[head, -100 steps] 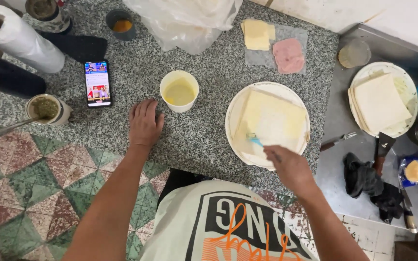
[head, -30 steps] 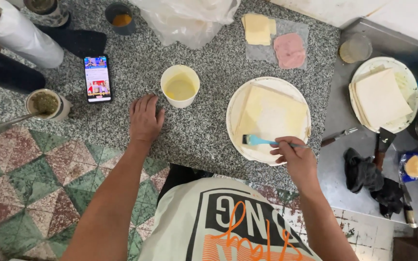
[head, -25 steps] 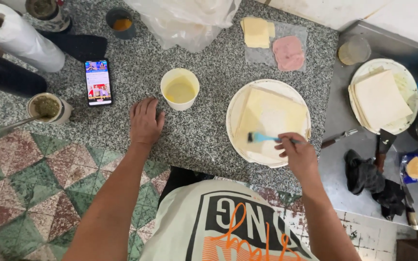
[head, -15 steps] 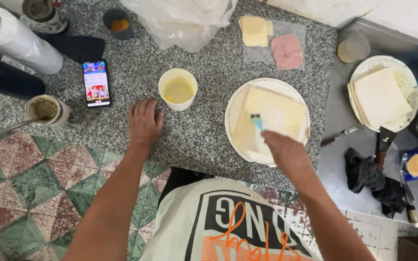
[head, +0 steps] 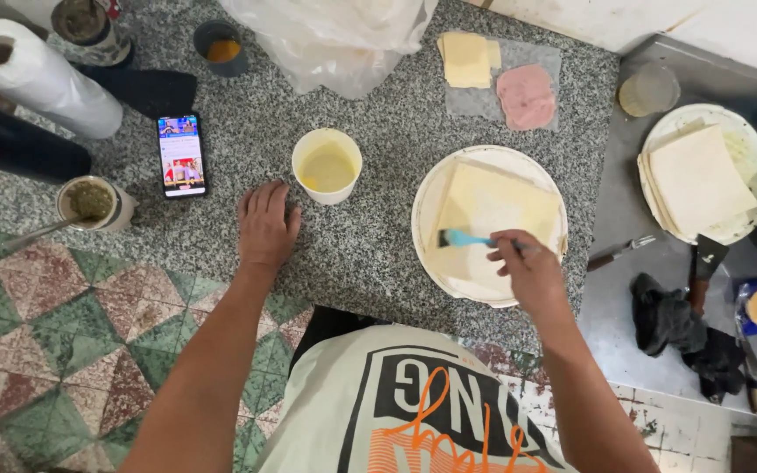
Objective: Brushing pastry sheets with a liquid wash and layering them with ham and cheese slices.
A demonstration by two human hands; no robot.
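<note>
A pale square sheet of dough (head: 497, 206) lies on a white plate (head: 435, 263) on the granite counter. My right hand (head: 529, 271) grips a blue pastry brush (head: 462, 238), its bristles resting on the sheet's lower left part. My left hand (head: 266, 226) lies flat on the counter, fingers spread, just below and left of a white cup of yellow liquid (head: 327, 165). It holds nothing.
A phone (head: 181, 156), a paper towel roll (head: 37, 74) and a jar with green sauce (head: 91, 202) are at the left. Cheese slices (head: 467, 58) and ham (head: 527, 95) lie behind the plate. A second plate of dough sheets (head: 703, 180), a knife (head: 619, 254) and a dark cloth (head: 676, 324) are at the right.
My right hand has swept the brush over the dough, from pointing up the sheet to pointing left across its lower part. My left hand has stayed put.
</note>
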